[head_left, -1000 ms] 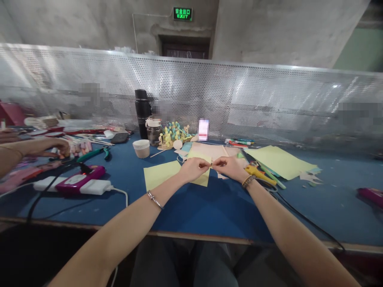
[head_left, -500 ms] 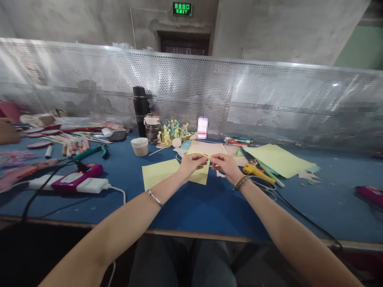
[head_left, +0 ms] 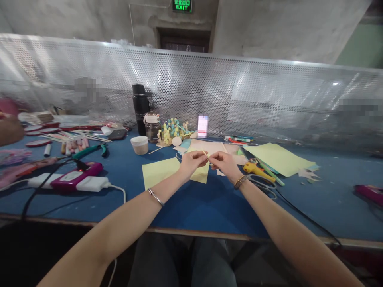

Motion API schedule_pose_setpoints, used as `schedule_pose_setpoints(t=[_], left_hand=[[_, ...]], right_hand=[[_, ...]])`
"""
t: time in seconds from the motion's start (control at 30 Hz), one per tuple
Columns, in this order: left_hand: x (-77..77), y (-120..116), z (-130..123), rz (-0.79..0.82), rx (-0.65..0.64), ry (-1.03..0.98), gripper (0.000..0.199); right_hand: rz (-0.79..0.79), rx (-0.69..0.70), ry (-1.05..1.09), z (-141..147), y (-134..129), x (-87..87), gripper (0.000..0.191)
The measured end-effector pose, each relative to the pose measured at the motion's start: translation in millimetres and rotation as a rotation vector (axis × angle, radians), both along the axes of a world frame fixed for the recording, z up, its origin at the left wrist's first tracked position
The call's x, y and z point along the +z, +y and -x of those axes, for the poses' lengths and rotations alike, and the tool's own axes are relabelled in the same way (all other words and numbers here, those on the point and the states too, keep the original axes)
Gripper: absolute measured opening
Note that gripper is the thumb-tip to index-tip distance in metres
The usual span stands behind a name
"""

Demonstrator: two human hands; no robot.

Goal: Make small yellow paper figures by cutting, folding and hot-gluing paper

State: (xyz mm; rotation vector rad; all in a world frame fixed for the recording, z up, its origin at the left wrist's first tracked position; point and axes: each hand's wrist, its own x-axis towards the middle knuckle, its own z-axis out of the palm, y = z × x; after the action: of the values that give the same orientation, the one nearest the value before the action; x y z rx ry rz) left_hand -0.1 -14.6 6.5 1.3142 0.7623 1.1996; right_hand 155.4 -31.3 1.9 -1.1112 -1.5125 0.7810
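Note:
My left hand (head_left: pixel 193 163) and my right hand (head_left: pixel 224 164) meet above the blue table, their fingertips pinching a thin pale yellow paper strip (head_left: pixel 205 153) between them. Its short end sticks up past my left fingers, and the rest is hidden by my fingers. Directly below my hands lies a pale yellow paper sheet (head_left: pixel 158 172), partly overlapping a second yellow piece (head_left: pixel 200 174). A pink paper sheet (head_left: pixel 211 146) lies just beyond my fingertips. Near my right wrist are a yellow glue gun (head_left: pixel 255 170) and black-handled scissors (head_left: pixel 263 182).
A co-worker's hand (head_left: pixel 8 131) shows at the left edge beside pens, pliers (head_left: pixel 89 150) and a power strip (head_left: pixel 68 182). Beyond my hands stand a black thermos (head_left: pixel 140 107), a glass jar (head_left: pixel 152 129) and a paper cup (head_left: pixel 139 145), backed by a perforated metal screen (head_left: pixel 191 87).
My hands have drawn closer together and the strip now points up and away. The whole view has tilted lower, and the co-worker's hand has moved left toward the frame edge.

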Motion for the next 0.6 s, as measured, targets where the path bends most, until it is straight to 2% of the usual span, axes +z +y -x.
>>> schedule_pose_setpoints(t=[0.13,0.3,0.47,0.6], left_hand=[[1.3,-1.0,0.3,0.081,0.023,-0.043,0.026],[4.3,-1.1,0.1,0.075,0.025,-0.040,0.023],[2.2,2.8,0.0,0.088,0.046,-0.034,0.025],[2.3,3.5,0.2,0.089,0.036,0.008,0.025]], right_hand=[[0.033,0.018,0.053,2.4,0.0,-0.8,0.028],[0.083,0.060,0.160,2.6,-0.2,1.6,0.030],[0.091,-0.006,0.293,-3.6,0.8,3.9,0.030],[0.051,-0.059,0.269,-9.3,0.1,8.6,0.029]])
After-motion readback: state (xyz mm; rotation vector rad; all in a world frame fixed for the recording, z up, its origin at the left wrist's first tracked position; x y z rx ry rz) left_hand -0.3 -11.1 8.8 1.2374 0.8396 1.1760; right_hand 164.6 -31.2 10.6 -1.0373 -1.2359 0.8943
